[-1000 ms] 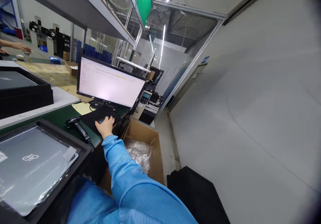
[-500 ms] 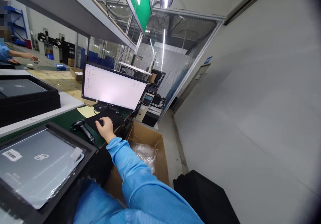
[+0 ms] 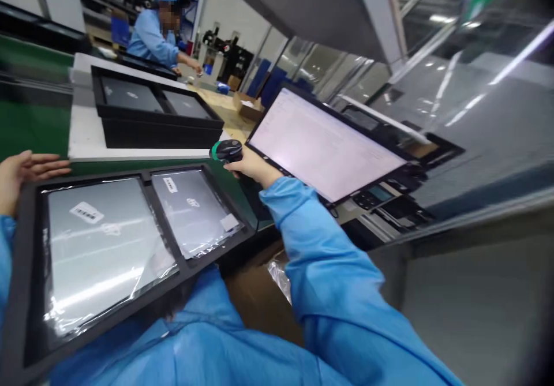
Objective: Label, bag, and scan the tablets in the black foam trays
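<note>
My right hand [image 3: 252,167] grips a black barcode scanner [image 3: 229,150] with a green rim at its head, raised above the bench beside the monitor. At the far left is my left hand [image 3: 30,169], its fingers stretched out by the corner of a black foam tray [image 3: 162,218]; I cannot tell whether it touches the tray. Two grey flat devices lie in the tray's two compartments, both wrapped in clear film: a larger-looking left device [image 3: 108,259] and a right device [image 3: 197,218]. Each carries a white barcode label.
A lit monitor [image 3: 324,143] stands right of the scanner. Behind the tray, a second black tray [image 3: 160,129] with devices rests on a white board [image 3: 84,138]. A cardboard box [image 3: 255,299] holding clear plastic is below. Across the bench a person [image 3: 153,34] works.
The view has swung left. My right hand has gone from the mouse area to the scanner and lifted it off the bench. My left hand has come into view.
</note>
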A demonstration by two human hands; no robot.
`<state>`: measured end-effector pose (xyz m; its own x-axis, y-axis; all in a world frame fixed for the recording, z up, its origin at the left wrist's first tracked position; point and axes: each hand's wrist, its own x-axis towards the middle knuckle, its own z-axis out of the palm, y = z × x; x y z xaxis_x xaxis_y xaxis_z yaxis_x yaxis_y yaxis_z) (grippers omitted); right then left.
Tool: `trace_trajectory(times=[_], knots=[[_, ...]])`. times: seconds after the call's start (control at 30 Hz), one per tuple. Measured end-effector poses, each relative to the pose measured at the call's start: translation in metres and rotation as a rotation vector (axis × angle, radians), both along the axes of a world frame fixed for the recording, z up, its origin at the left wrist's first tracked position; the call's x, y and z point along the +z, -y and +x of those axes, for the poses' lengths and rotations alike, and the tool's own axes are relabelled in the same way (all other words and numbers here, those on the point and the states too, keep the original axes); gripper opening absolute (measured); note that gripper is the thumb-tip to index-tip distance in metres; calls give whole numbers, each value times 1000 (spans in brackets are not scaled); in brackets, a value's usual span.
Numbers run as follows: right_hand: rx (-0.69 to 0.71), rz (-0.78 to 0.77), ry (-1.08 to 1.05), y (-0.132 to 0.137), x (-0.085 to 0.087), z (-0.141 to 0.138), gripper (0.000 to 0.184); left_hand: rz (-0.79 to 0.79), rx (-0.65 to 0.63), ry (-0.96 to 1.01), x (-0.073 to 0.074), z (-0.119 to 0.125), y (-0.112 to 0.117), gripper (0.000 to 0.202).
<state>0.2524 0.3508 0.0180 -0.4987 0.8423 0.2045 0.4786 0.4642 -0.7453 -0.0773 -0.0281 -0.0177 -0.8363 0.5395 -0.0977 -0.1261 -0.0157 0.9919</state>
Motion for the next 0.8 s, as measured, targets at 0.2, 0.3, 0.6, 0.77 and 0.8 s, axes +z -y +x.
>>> trace_trajectory(times=[0.2, 0.3, 0.6, 0.77, 0.8], knots=[[364, 215, 292, -11, 2, -51, 18, 78, -15, 73, -6, -5, -4, 35], [357, 237, 356, -9, -13, -81, 19, 86, -5, 86, -8, -3, -6, 35], [448, 362, 436, 8, 8, -74, 16, 135, 14, 117, -6, 1, -5, 31], [84, 134, 429, 12, 16, -13, 16, 138, 10, 109, -8, 0, -6, 31], [1, 33, 436, 14, 7, -2, 14, 127, 5, 89, -7, -1, -5, 32]])
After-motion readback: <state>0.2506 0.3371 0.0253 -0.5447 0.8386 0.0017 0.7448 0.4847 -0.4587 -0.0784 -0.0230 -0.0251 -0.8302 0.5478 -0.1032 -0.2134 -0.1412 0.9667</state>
